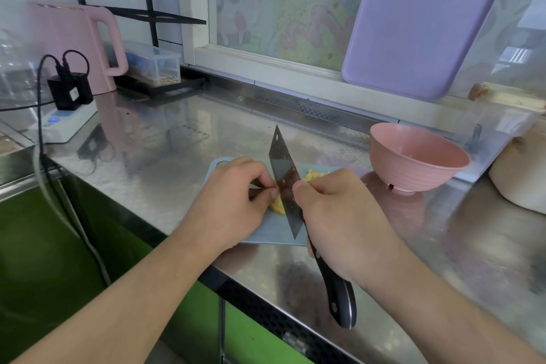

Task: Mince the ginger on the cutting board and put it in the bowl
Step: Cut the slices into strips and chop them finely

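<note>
R hand [336, 216] is wrapped round the knife [285, 177] where blade meets the black handle, thumb pressed on the blade's flat side; handle end sticks out below the wrist toward the tabletop edge. Blade stands on edge, tip pointing away, over the middle of the cutting board [266, 233]. L hand [236, 195] sits just left of the blade, fingers curled, thumb & forefinger pinching together right against the steel at the ginger [277, 205]; can't tell if they grip a bit of ginger or just wipe the blade. Ginger is yellow, chopped, in 2 patches on the board: one under the L fingertips beside the blade, another on the far side of the blade, near the bowl. Board is pale blue-grey, flat on the steel tabletop [177, 156], near the front edge. Pink bowl [416, 156] stands upright just right of & beyond the board; no ginger seen in it. Further out: pink kettle [76, 44] & white power strip [63, 124] w/ black plugs at far left, lilac board [419, 21] leaning against the window.
</note>
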